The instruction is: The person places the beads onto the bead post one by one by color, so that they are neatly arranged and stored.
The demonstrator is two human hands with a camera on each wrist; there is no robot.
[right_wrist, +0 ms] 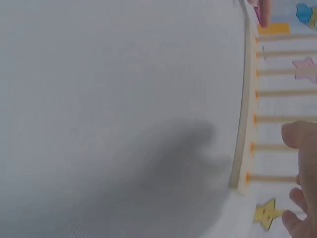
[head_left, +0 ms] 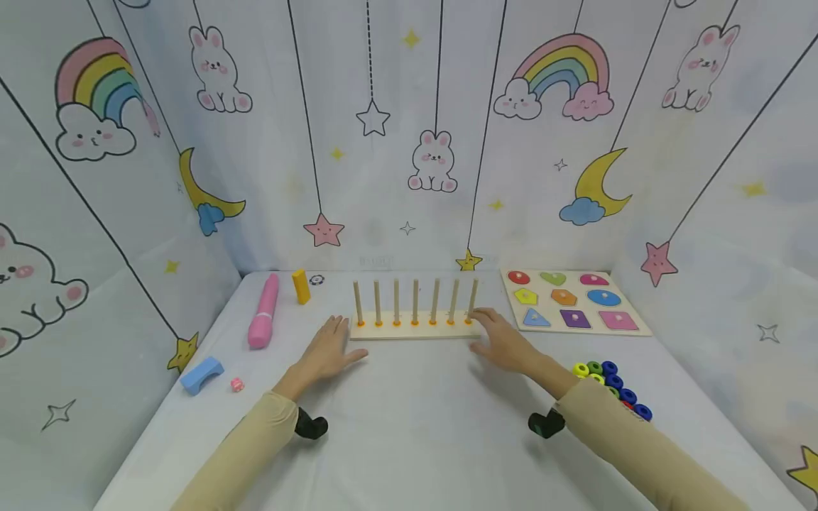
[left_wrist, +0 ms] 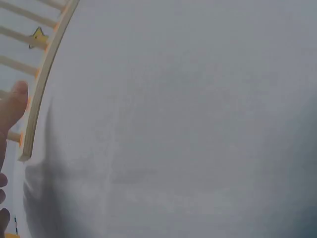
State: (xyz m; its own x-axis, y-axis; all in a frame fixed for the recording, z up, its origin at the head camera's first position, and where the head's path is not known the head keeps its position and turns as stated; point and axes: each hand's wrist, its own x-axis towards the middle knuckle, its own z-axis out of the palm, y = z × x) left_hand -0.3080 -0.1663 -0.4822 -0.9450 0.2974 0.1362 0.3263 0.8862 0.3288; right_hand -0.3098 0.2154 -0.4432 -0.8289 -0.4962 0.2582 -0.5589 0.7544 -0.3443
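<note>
A pale wooden board (head_left: 415,333) with a row of several upright pegs stands toward the back of the table, with an orange spot at each peg's foot. My left hand (head_left: 326,353) is at its left end, fingers extended and thumb spread inward. At the opposite end my right hand (head_left: 503,343) has its fingertips right by the last peg, thumb apart. Neither hand grips anything. In the left wrist view the thumb (left_wrist: 15,104) overlaps the board's end; the right wrist view shows the right thumb (right_wrist: 297,134) in front of the pegs.
Right of the board lies a shape puzzle (head_left: 596,323). Small coloured rings (head_left: 613,382) lie partly behind the right forearm. On the left are a pink rounded stick (head_left: 260,330), a yellow block (head_left: 301,287), a blue arch block (head_left: 202,375) and a small pink piece (head_left: 237,385).
</note>
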